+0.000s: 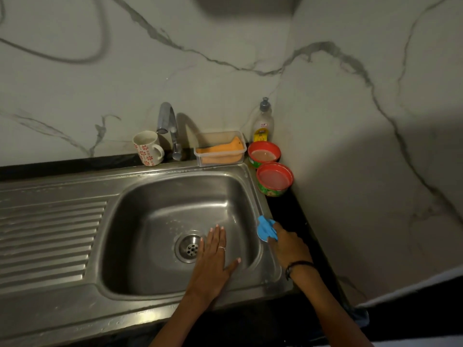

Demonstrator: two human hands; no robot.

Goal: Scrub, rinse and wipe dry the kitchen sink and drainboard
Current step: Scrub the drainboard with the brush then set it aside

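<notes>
The drainboard (47, 236) runs off the left edge of the frame, its far end unseen. The right hand (288, 242) covers most of a blue scrubber (266, 227) at the sink's (160, 201) right rim; the fingers are hidden beneath the hand, so the grip itself cannot be made out. The left hand (213, 256) overlaps the right edge of the drain (190, 247). Both forearms are cut off by the bottom edge. The label on the soap bottle (263, 121), right of centre, is too small to read. A dark blurred shape at the top centre cannot be identified. The orange cloth (220, 152) is partly masked by its clear tub (220, 137).
</notes>
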